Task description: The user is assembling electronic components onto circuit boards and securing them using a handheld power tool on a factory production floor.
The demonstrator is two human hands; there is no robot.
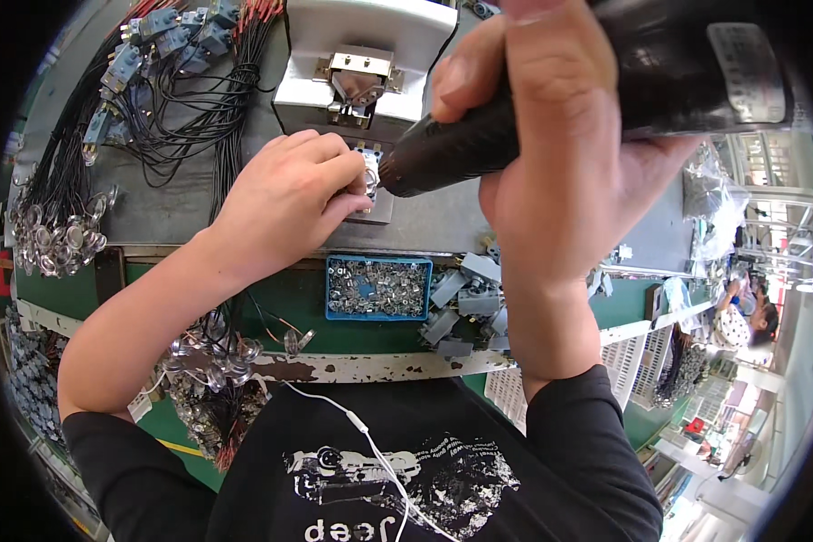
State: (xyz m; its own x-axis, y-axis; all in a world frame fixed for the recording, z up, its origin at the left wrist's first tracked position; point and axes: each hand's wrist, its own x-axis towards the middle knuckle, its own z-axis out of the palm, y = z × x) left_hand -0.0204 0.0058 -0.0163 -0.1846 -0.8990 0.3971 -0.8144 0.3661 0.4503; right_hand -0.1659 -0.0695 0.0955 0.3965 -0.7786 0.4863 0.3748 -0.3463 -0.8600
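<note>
My right hand (pixel 560 172) is wrapped round a thick black electric screwdriver (pixel 461 149), held almost level with its tapered nose to the left. The nose meets a small white and metal part (pixel 371 170), and the bit's tip cannot be made out. Bent fingers of my left hand (pixel 289 190) grip that part from the left, partly covering it. Beneath the part lies a flat metal block (pixel 379 210). Just behind stands a white-and-black fixture (pixel 361 23) with a metal mechanism (pixel 359 81) on its front.
Black cables (pixel 230 99) with grey-blue switch housings (pixel 158 36) cover the back left; round metal ends (pixel 63 237) hang at the left. A blue tray (pixel 332 314) of small metal parts sits near me, beside grey housings (pixel 474 294). Another person (pixel 741 321) sits far right.
</note>
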